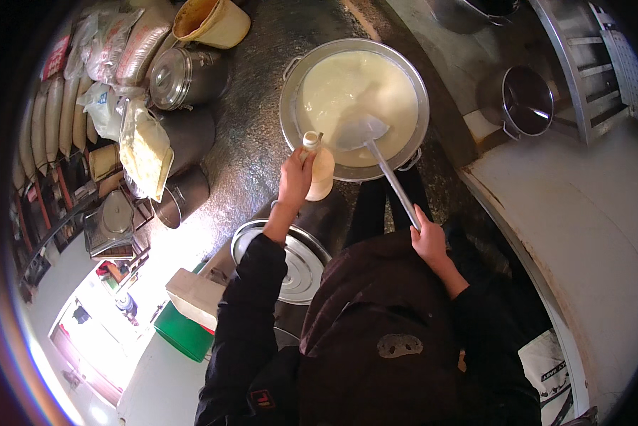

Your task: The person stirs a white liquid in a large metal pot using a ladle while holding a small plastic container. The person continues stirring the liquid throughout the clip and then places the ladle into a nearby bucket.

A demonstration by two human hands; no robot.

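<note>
A wide two-handled metal pot (421,96) of pale, creamy liquid (351,80) stands before me on the wet floor. My right hand (429,237) is closed around the long handle of a metal ladle or scoop (362,132); its broad head lies at the liquid's near side, partly in it. My left hand (297,178) grips a whitish bottle (321,173) near its neck, upright beside the pot's near left rim. Below my left forearm is a round metal lid (303,274), partly hidden by my sleeve.
At the left are a lidded metal pot (172,79), a yellowish bucket (223,24), stacked full sacks (52,120) and a bag of pale material (146,154). A green tub (183,333) is at the lower left. An empty metal pot (529,104) and a pale counter (569,213) are at the right.
</note>
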